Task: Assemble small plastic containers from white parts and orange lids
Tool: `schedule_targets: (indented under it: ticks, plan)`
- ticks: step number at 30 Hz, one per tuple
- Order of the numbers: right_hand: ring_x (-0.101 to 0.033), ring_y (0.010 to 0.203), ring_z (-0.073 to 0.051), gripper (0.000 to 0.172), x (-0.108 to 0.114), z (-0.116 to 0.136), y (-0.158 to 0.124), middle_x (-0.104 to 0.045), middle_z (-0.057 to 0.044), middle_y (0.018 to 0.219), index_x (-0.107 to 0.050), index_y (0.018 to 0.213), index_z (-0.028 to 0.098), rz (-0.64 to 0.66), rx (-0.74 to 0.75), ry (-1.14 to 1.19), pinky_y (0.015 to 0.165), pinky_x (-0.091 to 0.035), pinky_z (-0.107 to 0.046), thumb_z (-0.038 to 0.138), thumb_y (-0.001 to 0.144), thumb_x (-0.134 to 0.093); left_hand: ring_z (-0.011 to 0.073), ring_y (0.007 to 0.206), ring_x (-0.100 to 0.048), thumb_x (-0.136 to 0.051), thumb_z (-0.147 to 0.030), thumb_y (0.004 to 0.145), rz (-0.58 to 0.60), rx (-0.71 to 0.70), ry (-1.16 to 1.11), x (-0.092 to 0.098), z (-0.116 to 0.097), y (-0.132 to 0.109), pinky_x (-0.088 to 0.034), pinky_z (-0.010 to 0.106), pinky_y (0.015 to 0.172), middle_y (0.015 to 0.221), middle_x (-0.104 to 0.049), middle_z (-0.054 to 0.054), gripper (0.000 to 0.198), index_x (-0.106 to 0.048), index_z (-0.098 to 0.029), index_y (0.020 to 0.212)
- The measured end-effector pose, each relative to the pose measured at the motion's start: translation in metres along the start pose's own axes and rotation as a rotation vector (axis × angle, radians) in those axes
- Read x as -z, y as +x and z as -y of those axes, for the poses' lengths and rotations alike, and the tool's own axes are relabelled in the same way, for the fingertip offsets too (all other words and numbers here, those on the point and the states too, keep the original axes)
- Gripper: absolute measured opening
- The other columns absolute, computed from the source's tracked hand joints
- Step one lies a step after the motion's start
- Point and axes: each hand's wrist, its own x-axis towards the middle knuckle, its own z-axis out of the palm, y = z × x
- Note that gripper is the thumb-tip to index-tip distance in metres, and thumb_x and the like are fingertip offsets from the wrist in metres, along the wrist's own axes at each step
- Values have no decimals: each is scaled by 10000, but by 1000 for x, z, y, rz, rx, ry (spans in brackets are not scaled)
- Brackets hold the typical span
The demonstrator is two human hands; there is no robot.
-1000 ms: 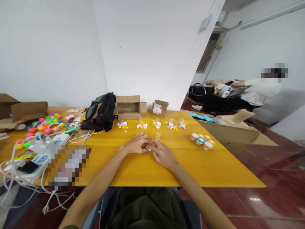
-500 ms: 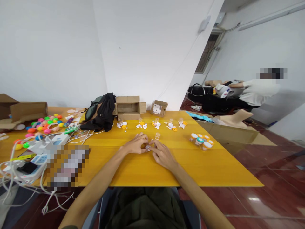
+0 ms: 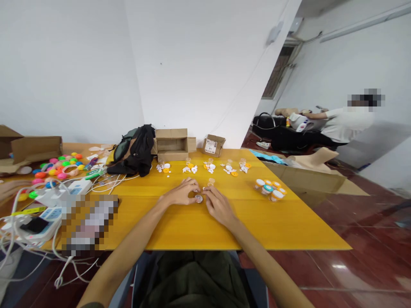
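We see left hand and right hand meeting on the yellow surface, fingertips of both pinched on a small round cap between them. Small clear cup just behind. Finished jars to the right, parts piles farther back, cardboard box beyond.

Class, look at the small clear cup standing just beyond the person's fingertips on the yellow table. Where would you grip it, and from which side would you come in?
Grip the small clear cup by its side wall, probably pinched between thumb and forefinger. It stands upright with its mouth up, so the wall offers two opposite faces. Come from the near side, where the right hand already lies; the far side holds scattered white and orange pieces.
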Motion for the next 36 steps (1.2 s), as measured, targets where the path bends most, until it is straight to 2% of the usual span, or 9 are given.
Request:
schedule_targets:
  ticks: [8, 13, 24, 36]
  plan:
    - [-650, 931, -219, 272, -2, -1, 2, -670, -65, 1050, -583, 1066, 251, 52, -112, 81, 818, -531, -348, 127, 836, -509, 220, 986, -522, -571, -215, 861, 1, 3, -12, -7, -2, 3, -401, 381, 955, 987, -585, 42, 80, -647, -218, 835]
    - [-649, 973, -234, 339, -2, 2, 4, -666, -79, 1097, -539, 1180, 245, 175, -150, 86, 841, -510, -360, 262, 848, -610, 219, 967, -525, -575, -199, 858, -10, 15, -5, -10, -1, 5, -402, 378, 947, 934, -580, 42, 97, -653, -212, 802]
    - [-653, 936, -223, 258, -1, 3, 5, -679, -65, 1043, -539, 1127, 240, 202, -144, 151, 826, -507, -344, 221, 871, -573, 215, 954, -520, -594, -190, 840, -24, 21, -26, -5, -4, 5, -410, 370, 923, 927, -586, 41, 80, -632, -204, 771]
    - [-640, 977, -222, 275, -3, 1, 5, -670, -54, 1076, -544, 1151, 253, 238, -184, 169, 863, -496, -348, 252, 877, -571, 203, 966, -525, -609, -152, 832, -23, -4, -8, -6, -1, 4, -386, 348, 962, 939, -596, 35, 84, -654, -193, 775]
